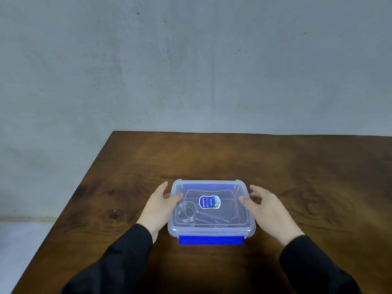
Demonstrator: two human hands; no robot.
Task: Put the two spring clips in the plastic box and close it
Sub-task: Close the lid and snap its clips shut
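Note:
A clear plastic box (pixel 244 224) with a translucent lid lies on the wooden table. A blue-and-white label (pixel 209 202) sits on the lid's middle. Through the lid I make out metal spring clips (pixel 187 211), coiled at the left, with arms reaching right. A blue latch flap (pixel 211 240) sticks out flat at the near side; another blue latch (pixel 209 186) shows at the far side. My left hand (pixel 160 205) rests at the box's left side, thumb on the lid edge. My right hand (pixel 268 209) hovers at the right side, fingers spread, thumb touching the lid.
The brown wooden table (pixel 297 177) ends at a left edge running diagonally and at a far edge against a grey wall (pixel 191 60). A pale floor shows at the lower left.

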